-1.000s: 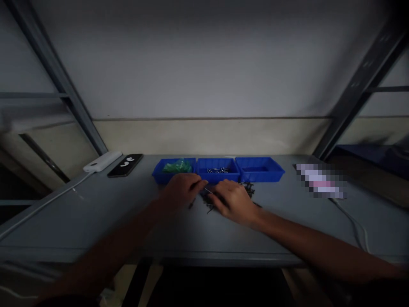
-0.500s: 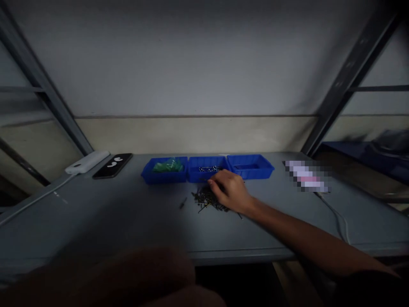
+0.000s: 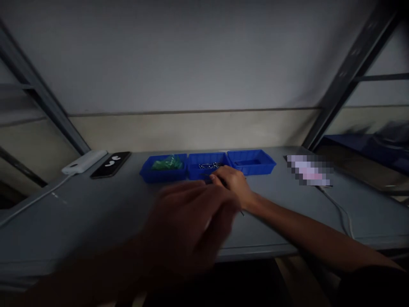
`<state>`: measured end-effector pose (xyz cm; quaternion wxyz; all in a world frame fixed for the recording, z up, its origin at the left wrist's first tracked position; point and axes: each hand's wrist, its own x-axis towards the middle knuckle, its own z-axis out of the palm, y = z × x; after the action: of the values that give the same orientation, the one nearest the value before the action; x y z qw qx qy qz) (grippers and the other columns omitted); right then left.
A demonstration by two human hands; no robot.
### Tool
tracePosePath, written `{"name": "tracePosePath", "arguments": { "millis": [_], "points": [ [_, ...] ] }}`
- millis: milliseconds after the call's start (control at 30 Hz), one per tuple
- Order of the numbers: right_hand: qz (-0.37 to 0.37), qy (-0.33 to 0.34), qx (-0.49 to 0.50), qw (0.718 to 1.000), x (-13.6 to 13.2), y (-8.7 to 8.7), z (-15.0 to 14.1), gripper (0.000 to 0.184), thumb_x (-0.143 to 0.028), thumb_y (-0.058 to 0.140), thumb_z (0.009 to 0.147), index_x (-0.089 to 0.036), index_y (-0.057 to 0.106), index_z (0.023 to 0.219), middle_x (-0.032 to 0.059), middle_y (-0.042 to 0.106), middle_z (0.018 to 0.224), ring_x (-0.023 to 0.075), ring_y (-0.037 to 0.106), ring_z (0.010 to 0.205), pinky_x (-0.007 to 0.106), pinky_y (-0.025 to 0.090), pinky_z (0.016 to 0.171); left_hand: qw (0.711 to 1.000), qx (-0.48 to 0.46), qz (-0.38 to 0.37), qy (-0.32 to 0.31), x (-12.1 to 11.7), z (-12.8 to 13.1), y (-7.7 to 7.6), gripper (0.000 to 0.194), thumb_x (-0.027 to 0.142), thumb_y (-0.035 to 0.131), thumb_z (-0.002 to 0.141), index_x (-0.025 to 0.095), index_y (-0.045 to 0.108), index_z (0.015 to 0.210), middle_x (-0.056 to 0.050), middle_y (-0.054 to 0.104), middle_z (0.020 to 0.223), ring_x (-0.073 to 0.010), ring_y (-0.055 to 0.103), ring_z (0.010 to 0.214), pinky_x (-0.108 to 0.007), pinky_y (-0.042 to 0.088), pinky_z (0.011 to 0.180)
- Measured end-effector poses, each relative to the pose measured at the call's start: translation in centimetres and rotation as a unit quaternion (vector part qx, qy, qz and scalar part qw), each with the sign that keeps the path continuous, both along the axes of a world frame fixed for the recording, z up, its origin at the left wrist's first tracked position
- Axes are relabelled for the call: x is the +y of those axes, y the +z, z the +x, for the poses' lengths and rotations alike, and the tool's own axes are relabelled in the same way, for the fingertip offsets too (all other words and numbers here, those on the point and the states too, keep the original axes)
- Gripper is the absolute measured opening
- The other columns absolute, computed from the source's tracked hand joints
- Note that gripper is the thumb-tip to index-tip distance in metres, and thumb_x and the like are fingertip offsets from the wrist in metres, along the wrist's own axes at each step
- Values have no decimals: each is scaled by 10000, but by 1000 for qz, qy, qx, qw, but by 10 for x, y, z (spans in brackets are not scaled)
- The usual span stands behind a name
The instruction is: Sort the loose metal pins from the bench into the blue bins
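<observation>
My right hand (image 3: 232,182) is just in front of the middle blue bin (image 3: 193,172), its fingers drawn together. Something thin and dark shows by its fingertips, too small to name. Shiny screws (image 3: 209,165) lie in that bin. Close to the camera, my left hand (image 3: 191,217) is bent and smeared by motion, so I cannot tell what its fingers hold. It covers most of the table in front of the bins, where the loose pile of screws lay. A thin metal piece (image 3: 242,213) shows below my right wrist.
The left blue bin (image 3: 147,172) holds a green plastic bag (image 3: 168,163); another blue bin (image 3: 252,166) stands on the right. Far left are a white power bank (image 3: 84,162) and a phone (image 3: 110,167) with white earbuds. A blurred-out device (image 3: 308,170) with a cable lies right.
My left hand has risen from the bottom edge and swung forward over the table, now covering the pile of screws. My right hand has stayed near the middle bin.
</observation>
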<state>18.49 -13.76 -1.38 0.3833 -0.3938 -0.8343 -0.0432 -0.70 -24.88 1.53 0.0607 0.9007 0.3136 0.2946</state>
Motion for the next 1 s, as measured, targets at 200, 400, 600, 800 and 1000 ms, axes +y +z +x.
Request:
{"name": "tracePosePath", "arguments": {
  "millis": [200, 400, 600, 800, 1000],
  "points": [
    [0, 11, 17, 1000, 2, 0, 1, 270, -264, 366, 910, -192, 474, 674, 17, 526, 655, 139, 468, 627, 285, 349, 611, 981, 35, 154, 110, 113, 13, 14, 207, 309, 501, 863, 188, 533, 1028, -54, 602, 1003, -207, 542, 966, -351, 446, 850],
    [-26, 24, 29, 999, 0, 1, 0, 245, -268, 379, 910, -188, 513, 721, 23, 565, 685, 142, 509, 650, 278, 373, 633, 992, 0, 119, 31, 121, 2, -7, 155, 244, 443, 904, 169, 577, 883, -29, 621, 855, -158, 563, 849, -310, 447, 814],
    [-12, 45, 66, 997, -3, 0, 0, 186, -286, 484, 866, -192, 547, 1012, 24, 610, 769, 151, 563, 699, 275, 423, 659, 993, -111, -8, 48, 117, 5, -12, 152, 215, 440, 891, 172, 516, 1015, -12, 646, 829, -130, 615, 786, -252, 465, 734],
    [41, 63, 26, 997, -1, 6, 2, 147, -254, 458, 882, -184, 579, 837, 34, 607, 741, 147, 543, 695, 289, 415, 661, 991, -93, -81, 54, 117, 5, -11, 218, 266, 376, 913, 168, 465, 1086, 35, 595, 654, -102, 564, 586, -222, 422, 612],
    [96, -41, 54, 993, 20, 24, 32, 223, -312, 465, 880, -185, 591, 746, 42, 605, 695, 154, 549, 663, 298, 421, 643, 974, 136, -100, 150, 114, -30, 16, 334, 462, 434, 859, 174, 574, 763, -1, 588, 683, -121, 503, 589, -236, 308, 547]
  ]
}}
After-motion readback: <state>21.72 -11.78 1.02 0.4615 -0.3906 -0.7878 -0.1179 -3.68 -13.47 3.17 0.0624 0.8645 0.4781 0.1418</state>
